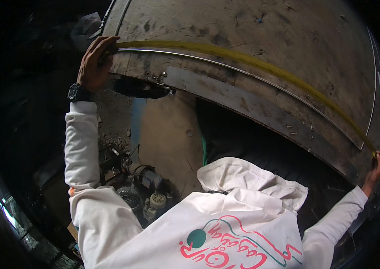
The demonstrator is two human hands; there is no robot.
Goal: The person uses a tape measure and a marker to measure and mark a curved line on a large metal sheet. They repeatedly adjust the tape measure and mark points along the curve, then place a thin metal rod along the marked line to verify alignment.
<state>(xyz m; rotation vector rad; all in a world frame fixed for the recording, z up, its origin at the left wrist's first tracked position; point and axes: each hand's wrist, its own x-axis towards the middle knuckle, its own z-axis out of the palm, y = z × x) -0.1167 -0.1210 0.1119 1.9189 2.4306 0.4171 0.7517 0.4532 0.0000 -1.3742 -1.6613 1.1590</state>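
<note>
A yellow tape measure (266, 66) is stretched across the worktop (243, 22), bowing in an arc from one of my hands to the other. At the worktop's left corner, my left hand (96, 62) is closed on one end of the tape, its fingers curled over. My right hand (375, 172) pinches the other end by the right edge. Just on my side of the tape, a thin pale metal frame (288, 92) lies on the worktop; its long side runs nearly along the tape, and it corners near my right hand.
A grey metal strip (225, 92) with bolts runs along the worktop's near edge. Under the left corner is a dark round object (140, 87). A motor-like machine (154, 197) stands on the floor below, between my left arm and body. A crumpled plastic bag (87, 29) sits beyond my left hand.
</note>
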